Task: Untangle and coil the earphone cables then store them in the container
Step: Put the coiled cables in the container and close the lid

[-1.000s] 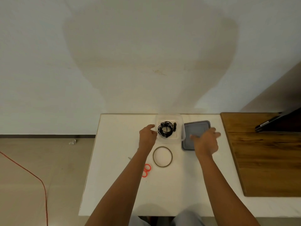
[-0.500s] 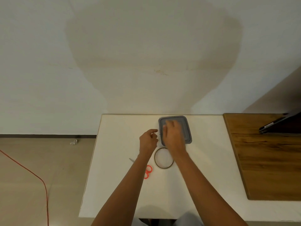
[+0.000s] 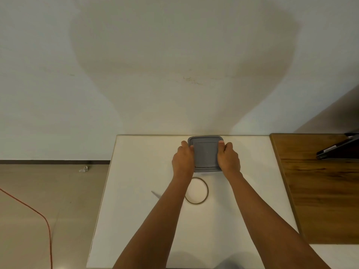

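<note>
A grey lid (image 3: 206,154) covers the clear container at the far edge of the white table (image 3: 136,191). The coiled black earphones are hidden under the lid. My left hand (image 3: 183,159) grips the container's left side, thumb on the lid's edge. My right hand (image 3: 228,158) grips the right side, thumb pressing on the lid's corner. Only a sliver of the container's clear wall shows below the lid.
A brown ring (image 3: 197,191) lies on the table just behind my left wrist. A thin grey point (image 3: 155,194) pokes out from under my left forearm. A wooden board (image 3: 320,181) with a dark device (image 3: 338,150) lies to the right. An orange cable (image 3: 38,216) runs across the floor.
My right hand carried the grey lid from the table onto the container, hiding the earphones. Both hands have since moved to the container's sides and hold the lid down.
</note>
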